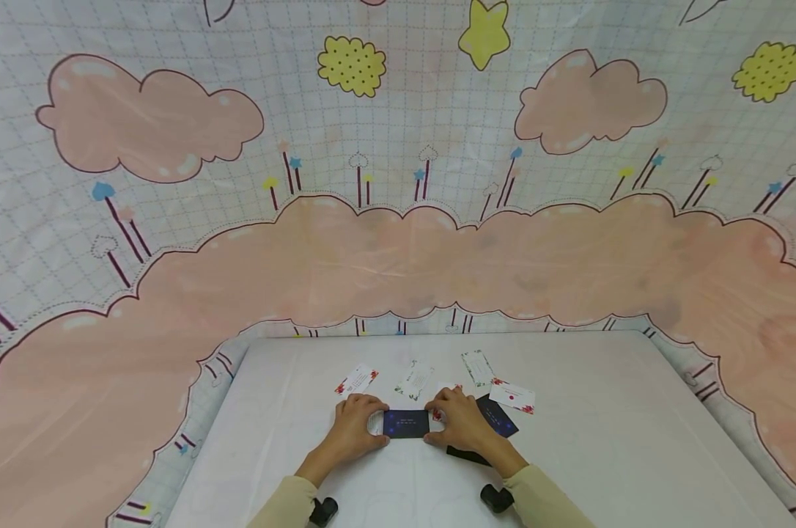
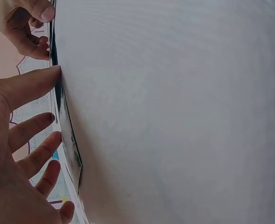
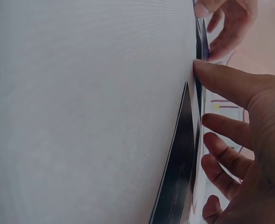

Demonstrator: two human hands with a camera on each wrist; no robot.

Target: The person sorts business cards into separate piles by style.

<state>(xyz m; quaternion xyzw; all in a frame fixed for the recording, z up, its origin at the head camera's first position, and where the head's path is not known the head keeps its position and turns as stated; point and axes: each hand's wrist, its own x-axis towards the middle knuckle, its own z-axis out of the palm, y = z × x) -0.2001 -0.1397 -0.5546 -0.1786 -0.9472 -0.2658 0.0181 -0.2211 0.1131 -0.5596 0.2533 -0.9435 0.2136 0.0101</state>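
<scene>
A dark blue business card (image 1: pixel 406 424) with small pale print lies level between my two hands near the middle of the table. My left hand (image 1: pixel 356 425) pinches its left end with thumb and fingertips. At the opposite end, my right hand (image 1: pixel 462 419) pinches the card the same way. Part of a white card peeks out behind the left fingers. Beneath the right hand and wrist, a white card with red flowers (image 1: pixel 438 415) and two dark cards are partly hidden. One of those, a dark blue card (image 1: pixel 498 416), shows beyond the right wrist.
Behind the hands lie white cards: a red-flowered card (image 1: pixel 357 379) on the left, a green-leaf card (image 1: pixel 414 380) in the middle, another leaf card (image 1: pixel 478 368) farther right. One more red-flowered card (image 1: pixel 512 396) overlaps the dark card. The white table (image 1: pixel 602 455) meets a patterned cloth backdrop (image 1: pixel 437 264).
</scene>
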